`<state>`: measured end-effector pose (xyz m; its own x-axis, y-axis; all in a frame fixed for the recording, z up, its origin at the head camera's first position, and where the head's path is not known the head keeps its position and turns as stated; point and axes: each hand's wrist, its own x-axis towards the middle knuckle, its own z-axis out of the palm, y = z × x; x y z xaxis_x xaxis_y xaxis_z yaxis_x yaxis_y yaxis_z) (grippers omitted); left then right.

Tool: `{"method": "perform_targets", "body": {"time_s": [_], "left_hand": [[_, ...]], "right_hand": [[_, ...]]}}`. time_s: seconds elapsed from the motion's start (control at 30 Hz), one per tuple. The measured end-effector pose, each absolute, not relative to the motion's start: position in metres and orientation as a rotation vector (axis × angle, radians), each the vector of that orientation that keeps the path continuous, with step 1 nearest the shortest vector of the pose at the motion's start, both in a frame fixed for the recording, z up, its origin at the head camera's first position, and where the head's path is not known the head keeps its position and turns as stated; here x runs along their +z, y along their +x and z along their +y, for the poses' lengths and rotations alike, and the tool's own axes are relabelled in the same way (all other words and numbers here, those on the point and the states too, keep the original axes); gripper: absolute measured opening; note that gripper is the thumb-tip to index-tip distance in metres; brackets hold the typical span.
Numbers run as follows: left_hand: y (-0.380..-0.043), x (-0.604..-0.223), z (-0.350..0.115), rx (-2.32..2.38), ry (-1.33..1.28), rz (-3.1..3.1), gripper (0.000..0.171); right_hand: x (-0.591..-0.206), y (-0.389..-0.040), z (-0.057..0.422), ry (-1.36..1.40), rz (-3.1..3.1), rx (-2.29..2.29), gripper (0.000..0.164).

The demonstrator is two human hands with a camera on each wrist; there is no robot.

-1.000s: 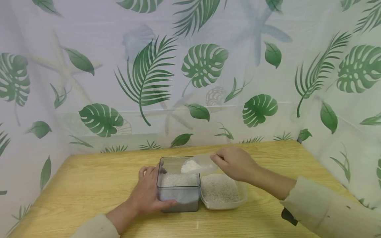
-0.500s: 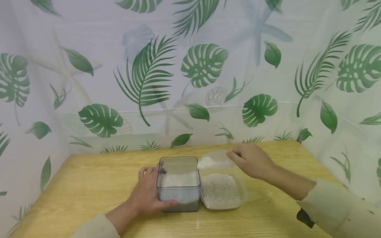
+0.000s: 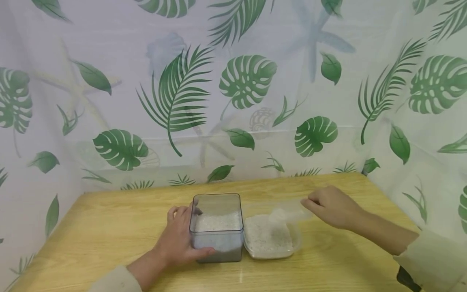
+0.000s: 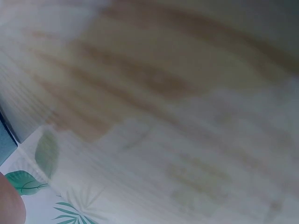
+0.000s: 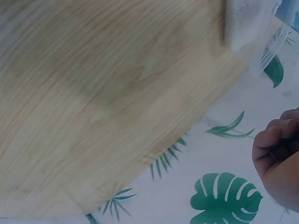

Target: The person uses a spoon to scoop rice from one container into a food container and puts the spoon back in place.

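In the head view my left hand (image 3: 177,239) grips the left side of a grey-tinted clear storage container (image 3: 219,247), thumb across its front and fingers toward its back. White grains that look like rice (image 3: 219,221) lie inside. My right hand (image 3: 333,209) holds a translucent scoop (image 3: 293,210) by its handle. The scoop is blurred, its front end low over a shallow clear plastic tub (image 3: 297,241) heaped with similar grains (image 3: 264,235). In the right wrist view, the curled right hand (image 5: 280,154) shows at the edge, the scoop hardly visible there.
Both containers stand side by side on a wood-grain table (image 3: 127,227). A white leaf-print curtain (image 3: 277,154) hangs behind the table and along its sides. The left wrist view is mostly blurred, with a bit of the hand (image 4: 10,203) at lower left.
My right hand has moved right with the scoop, from over the grey container to over the shallow tub, and the scoop has lowered. The left hand keeps its grip.
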<state>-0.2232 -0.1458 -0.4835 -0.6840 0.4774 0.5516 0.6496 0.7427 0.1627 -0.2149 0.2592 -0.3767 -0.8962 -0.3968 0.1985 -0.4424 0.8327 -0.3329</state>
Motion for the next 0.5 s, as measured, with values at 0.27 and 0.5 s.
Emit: {"method": "perform_targets", "body": {"time_s": [0.27,0.5], "left_hand": [[-0.223,-0.485,-0.145,-0.491,-0.861,-2.459,0.128],[-0.222,-0.483,-0.147,-0.511,-0.852,-2.477,0.128]], "right_hand": [[-0.385,-0.210,0.280,0.711,-2.904,0.451,0.052],[-0.386,-0.210,0.288,0.764,-2.901,0.309,0.049]]}}
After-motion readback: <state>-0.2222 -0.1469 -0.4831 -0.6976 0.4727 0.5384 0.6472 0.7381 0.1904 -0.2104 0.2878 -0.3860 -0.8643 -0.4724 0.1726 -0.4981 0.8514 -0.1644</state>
